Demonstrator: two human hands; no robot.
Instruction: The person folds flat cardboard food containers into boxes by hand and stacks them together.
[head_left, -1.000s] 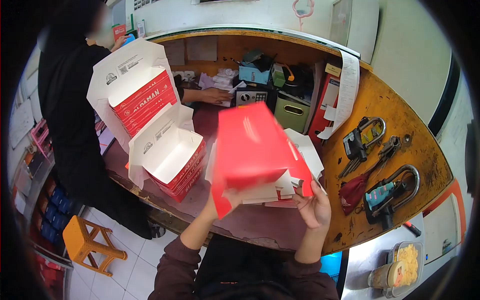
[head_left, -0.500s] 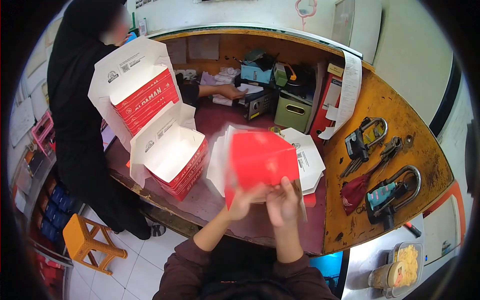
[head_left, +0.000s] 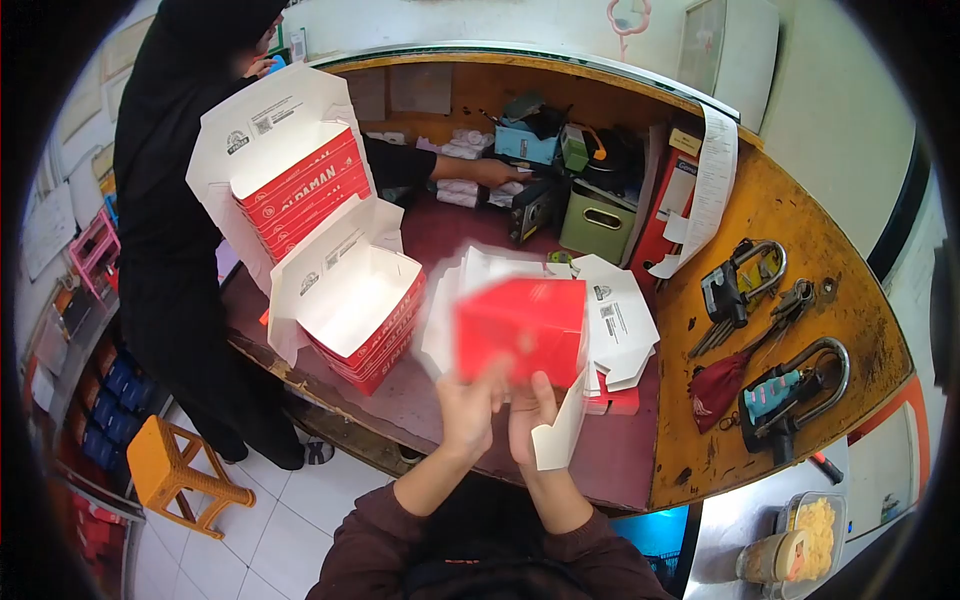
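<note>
A red and white food carton (head_left: 525, 330) is between my two hands above the tabletop, partly folded and blurred on its left. My left hand (head_left: 470, 415) grips its lower left edge, some fingers on the red side. My right hand (head_left: 531, 422) holds the lower edge, beside a white flap that hangs down. Flat white cartons (head_left: 622, 335) lie just to the right, partly hidden by the held one. To the left stand a short stack of formed cartons (head_left: 366, 335) and a taller stack (head_left: 305, 200), both with lids raised.
A person in black (head_left: 170, 230) stands at the left, an arm reaching to a small dark safe (head_left: 535, 208). A green box (head_left: 597, 222), red binder (head_left: 668, 205) and hanging paper (head_left: 708, 185) are at the back. Padlocks (head_left: 795, 395) and keys lie on the right-hand wooden panel.
The carton in my hands has turned and gained a boxier shape, its white flap now hanging at lower right. The co-worker's hand has shifted beside the safe, and the white paper in it no longer shows.
</note>
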